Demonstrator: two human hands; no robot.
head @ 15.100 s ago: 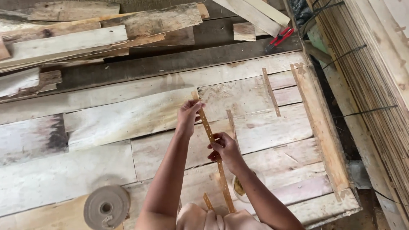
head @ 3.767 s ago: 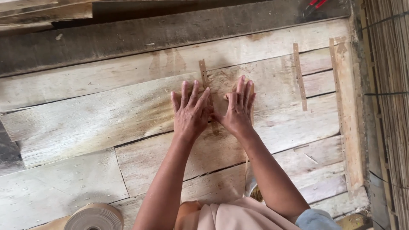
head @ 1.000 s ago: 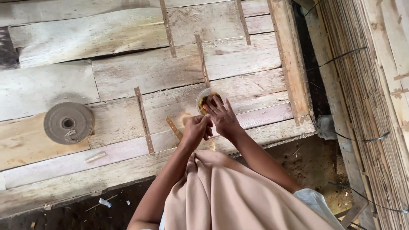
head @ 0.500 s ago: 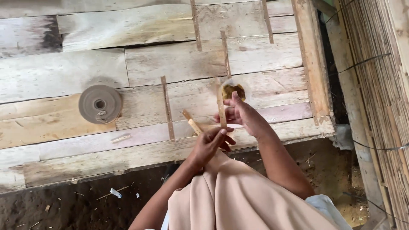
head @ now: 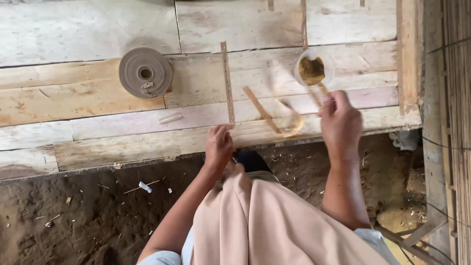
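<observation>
We are in a rough, open-air woodworking or craft workshop, set low over bare ground rather than in any finished room. Our work surface is a platform of weathered, unpainted planks, with packed dirt strewn with wood chips and scraps just below its edge. On the boards lie thin wooden strips, a coiled roll of tape-like band and a small cup of brown paste, while bundled slender reeds or bamboo sticks stack along the right side.
</observation>
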